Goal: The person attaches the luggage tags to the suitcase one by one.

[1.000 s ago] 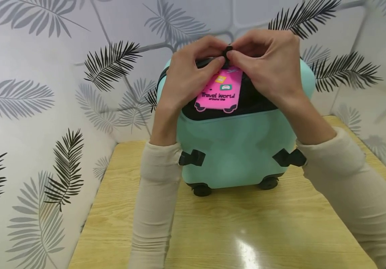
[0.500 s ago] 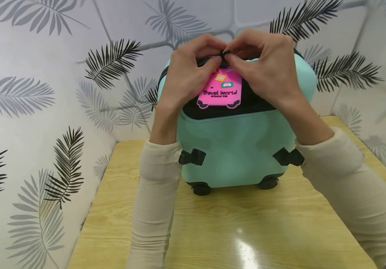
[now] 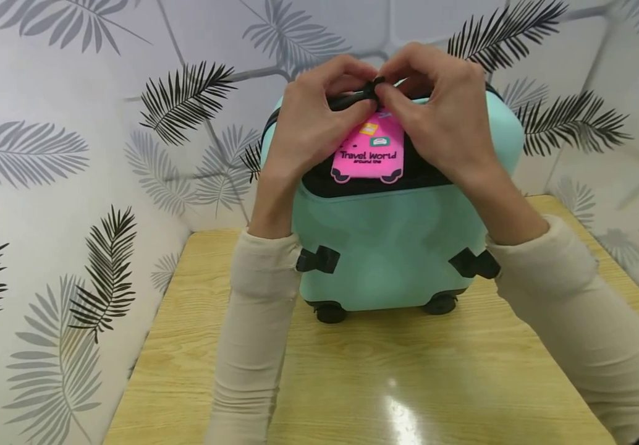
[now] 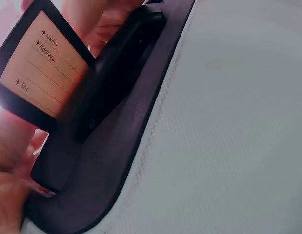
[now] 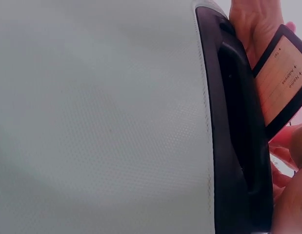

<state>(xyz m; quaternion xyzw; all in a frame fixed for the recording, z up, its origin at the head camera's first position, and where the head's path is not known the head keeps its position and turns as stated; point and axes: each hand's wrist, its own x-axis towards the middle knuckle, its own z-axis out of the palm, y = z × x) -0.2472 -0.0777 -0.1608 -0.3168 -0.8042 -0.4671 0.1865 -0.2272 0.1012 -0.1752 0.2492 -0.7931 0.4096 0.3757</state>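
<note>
A small mint-green suitcase (image 3: pixel 389 247) stands upright on its wheels, its black carry handle (image 3: pixel 347 101) at the top. A pink luggage tag (image 3: pixel 368 162) printed "Travel World" hangs there by a black strap (image 3: pixel 374 88). My left hand (image 3: pixel 309 123) pinches the strap from the left, thumb right at the tag's top edge. From the right, my right hand (image 3: pixel 446 114) pinches the strap's end between thumb and forefinger. In the left wrist view, the tag's back (image 4: pixel 43 68) shows a name-and-address card against the handle. Fingers cover most of the strap.
The suitcase rests on a light wooden table (image 3: pixel 364 377). Behind it and to the left are walls (image 3: pixel 36 235) with a leaf pattern. Black wheels (image 3: pixel 330 312) lift the case's lower edge. Black pieces (image 3: pixel 316 259) sit at both sleeve cuffs.
Both hands stay at the handle, fingers shifting slightly around the strap. The tag has swung a little to the right and hangs straighter.
</note>
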